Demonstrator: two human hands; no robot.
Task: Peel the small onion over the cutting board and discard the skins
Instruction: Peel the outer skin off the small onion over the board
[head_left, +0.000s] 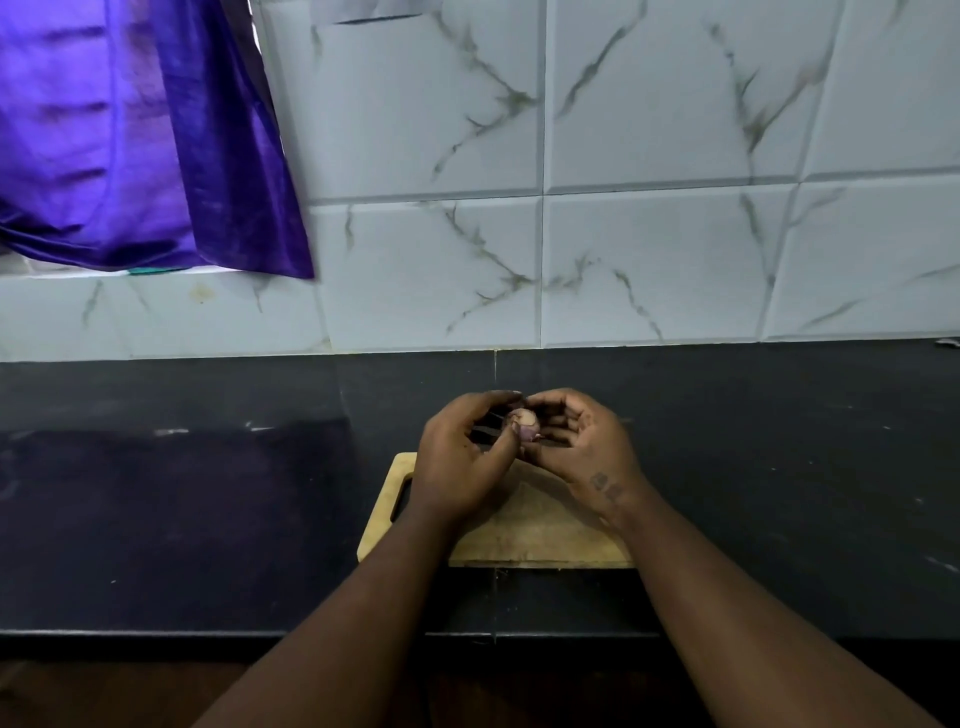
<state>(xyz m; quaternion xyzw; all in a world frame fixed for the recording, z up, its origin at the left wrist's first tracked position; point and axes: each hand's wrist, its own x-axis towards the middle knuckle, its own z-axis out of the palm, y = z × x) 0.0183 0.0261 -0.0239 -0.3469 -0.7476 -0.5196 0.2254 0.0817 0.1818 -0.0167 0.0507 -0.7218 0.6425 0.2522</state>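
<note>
A small purplish onion (524, 423) is held between both hands above the far edge of a wooden cutting board (535, 540). My left hand (462, 457) grips it from the left, with the thumb against its lower side. My right hand (582, 441) cups it from the right, fingers curled over its top. A pale patch shows on the onion's upper face and a bit of loose skin hangs at its lower right. The hands hide most of the board's far part.
The board lies on a black countertop (208, 493) with a handle slot (402, 496) at its left end. A white marbled tile wall (623, 234) rises behind. A purple cloth (130, 130) hangs at the upper left. The counter's front edge runs below the board.
</note>
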